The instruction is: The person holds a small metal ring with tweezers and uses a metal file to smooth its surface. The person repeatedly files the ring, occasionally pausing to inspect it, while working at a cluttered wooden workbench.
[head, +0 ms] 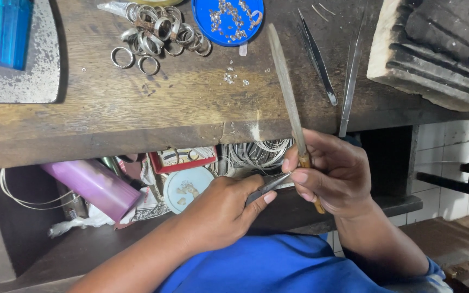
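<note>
My left hand (221, 209) grips small metal pliers (267, 187) whose jaws point right toward my right hand. My right hand (335, 173) holds a long flat file (286, 89) by its wooden handle, blade angled up over the wooden bench (153, 114). The pliers' tip meets my right fingertips near the file's handle; whatever small piece sits there is too small to make out. Both hands hover just below the bench's front edge.
On the bench lie a pile of silver rings (158, 32), a blue lid with tiny bits (229, 19), two tweezers (321, 59), a charred block (430, 49) and a blue lighter (9, 30). Below are a purple tube (90, 187), wire coils (256, 154) and a round dish (185, 187).
</note>
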